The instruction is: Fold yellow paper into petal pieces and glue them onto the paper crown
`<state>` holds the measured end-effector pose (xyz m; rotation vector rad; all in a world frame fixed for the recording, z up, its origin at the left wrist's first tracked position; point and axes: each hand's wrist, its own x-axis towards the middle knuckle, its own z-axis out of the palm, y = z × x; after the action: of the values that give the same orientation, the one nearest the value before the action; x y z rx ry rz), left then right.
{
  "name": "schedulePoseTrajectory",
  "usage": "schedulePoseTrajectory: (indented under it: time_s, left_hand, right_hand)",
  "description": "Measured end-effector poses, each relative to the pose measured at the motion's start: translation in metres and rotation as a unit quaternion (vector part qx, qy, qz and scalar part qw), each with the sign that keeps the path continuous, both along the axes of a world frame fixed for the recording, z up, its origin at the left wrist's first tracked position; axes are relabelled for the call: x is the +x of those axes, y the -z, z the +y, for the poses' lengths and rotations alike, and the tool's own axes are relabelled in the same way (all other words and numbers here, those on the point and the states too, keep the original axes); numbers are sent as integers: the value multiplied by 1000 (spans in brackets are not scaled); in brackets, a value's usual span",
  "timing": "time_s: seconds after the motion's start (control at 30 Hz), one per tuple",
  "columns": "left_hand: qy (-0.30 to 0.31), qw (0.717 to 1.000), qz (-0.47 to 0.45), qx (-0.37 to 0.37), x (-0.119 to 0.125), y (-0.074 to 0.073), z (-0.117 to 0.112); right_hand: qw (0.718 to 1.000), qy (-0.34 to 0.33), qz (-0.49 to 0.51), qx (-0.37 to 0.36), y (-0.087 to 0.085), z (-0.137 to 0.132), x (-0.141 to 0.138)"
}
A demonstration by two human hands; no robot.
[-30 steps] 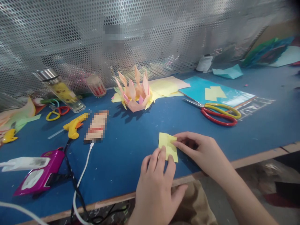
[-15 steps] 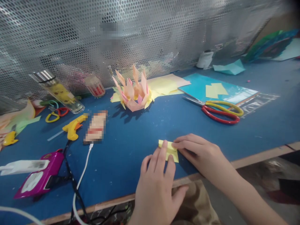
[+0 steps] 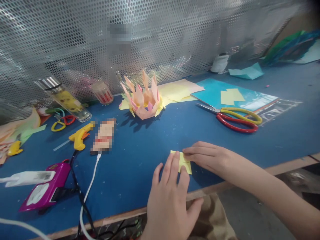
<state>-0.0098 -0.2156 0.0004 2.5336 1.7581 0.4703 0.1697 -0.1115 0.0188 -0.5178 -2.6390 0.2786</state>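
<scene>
A small folded square of yellow paper (image 3: 186, 165) lies on the blue table close to its front edge. My left hand (image 3: 172, 196) rests over the paper's left side, fingers stretched and slightly spread, the fingertips pressing it down. From the right, my right hand (image 3: 212, 156) reaches the paper's upper right edge. Its fingers are closed together with their tips at that edge; the thumb is mostly hidden beneath them. A crease runs across the paper between the hands.
Large scissors (image 3: 237, 120) lie beyond my right hand, by a blue sheet (image 3: 225, 86) with yellow paper pieces. A peach paper flower (image 3: 143, 103) stands at the back. To the left are a yellow glue gun (image 3: 79, 136), a phone (image 3: 103, 136), a purple power strip (image 3: 47, 186), cables and a bottle (image 3: 67, 100).
My right hand has shifted slightly, its fingers flatter and reaching a little further over the paper's upper edge. My left hand stays pressed on the paper. The view has moved slightly.
</scene>
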Motion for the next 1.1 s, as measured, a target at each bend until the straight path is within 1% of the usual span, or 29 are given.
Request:
schedulePoseTrajectory:
  time_s: [0.07,0.17,0.27,0.37,0.53,0.73,0.83,0.97,1.1]
  left_hand:
    - [4,1000,5,-12,0,-1,1]
    - [5,1000,8,-30,1,-3,3]
    - [4,999,3,-46,1,-5,5]
    - [7,999,4,-53,1,-6,6]
    - [6,999,13,-46,1,-5,6]
    - [8,999,20,-42,2,-3,4]
    - [9,999,25,-40,2,-5,5]
    - [-6,998,34,-48,3,-7,6]
    - [-13,998,38,-41,3,-7,5]
  right_hand:
    - [999,-19,-1,30,1,2,1]
    - [997,-24,-21,71,2,2,2]
    - [994,-25,-52,96,0,2,3]
    - [993,-27,-56,98,-1,3,2]
    - [995,-46,-17,87,1,8,1]
    - [996,-35,-16,78,4,8,2]
    - [995,-29,-16,91,4,7,2]
    - [992,-27,-35,118,3,9,5]
    - [990,-29,-52,126,3,9,8]
